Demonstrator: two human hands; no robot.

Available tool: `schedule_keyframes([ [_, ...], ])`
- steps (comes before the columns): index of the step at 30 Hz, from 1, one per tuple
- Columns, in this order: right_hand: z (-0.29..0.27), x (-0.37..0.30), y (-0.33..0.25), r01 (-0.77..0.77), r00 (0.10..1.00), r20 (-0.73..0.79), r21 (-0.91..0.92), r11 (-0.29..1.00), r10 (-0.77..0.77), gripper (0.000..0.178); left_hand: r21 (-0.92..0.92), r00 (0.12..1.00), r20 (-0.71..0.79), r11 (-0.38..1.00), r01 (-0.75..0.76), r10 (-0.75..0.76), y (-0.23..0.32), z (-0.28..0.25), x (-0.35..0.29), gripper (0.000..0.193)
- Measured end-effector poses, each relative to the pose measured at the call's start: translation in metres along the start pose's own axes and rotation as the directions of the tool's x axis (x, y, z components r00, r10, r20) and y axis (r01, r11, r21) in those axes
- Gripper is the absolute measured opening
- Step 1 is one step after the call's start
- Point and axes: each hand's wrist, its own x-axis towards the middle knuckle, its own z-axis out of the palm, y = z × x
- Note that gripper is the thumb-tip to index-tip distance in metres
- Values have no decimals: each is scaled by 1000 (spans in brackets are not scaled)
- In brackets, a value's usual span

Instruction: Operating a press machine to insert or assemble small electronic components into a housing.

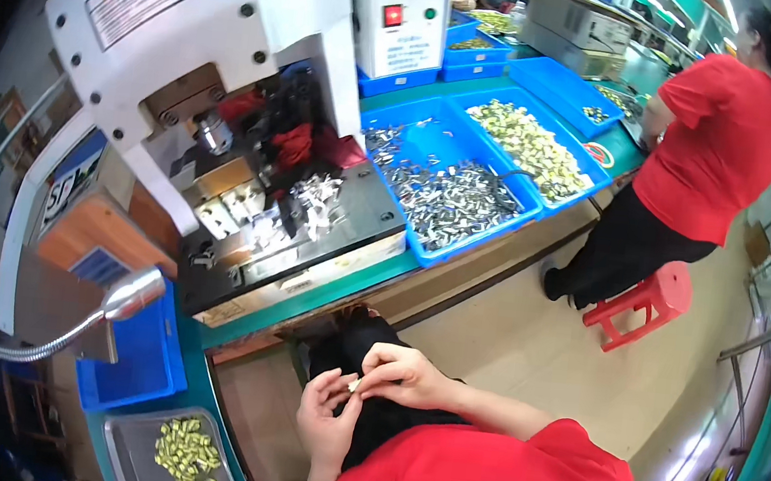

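Note:
Over my lap, my left hand (327, 419) and my right hand (402, 377) meet at the fingertips. Between them sits a small pale yellow-white piece (354, 385), too small to make out its kind. The left thumb and fingers pinch it from one side, and the right fingers close on it from the other. In front of me stands a white press machine (174, 21). Loose shiny metal pieces (317, 205) lie heaped on its black bed (365, 215), beside a red cloth (292, 144).
Right of the press, one blue tray (528, 209) holds metal pieces and another (606, 177) holds yellow-white parts. A grey tray (115, 442) of yellow-green parts lies lower left, near a blue bin (132, 374) and gooseneck lamp (134, 294). A person in red (724, 145) stands by a red stool (652, 301).

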Motion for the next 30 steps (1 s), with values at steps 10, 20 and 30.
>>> schedule_keyframes([
  [10,-17,1,-1,-140,986,-57,230,963,157,10,-13,1000,19,1000,-5,5,4,13,4,40],
  [20,-34,4,-10,-93,983,158,-32,995,96,8,168,983,185,985,-25,-7,5,10,1,42],
  [30,-26,-1,2,-211,975,104,143,967,197,10,12,993,107,999,51,-52,3,6,-1,26],
])
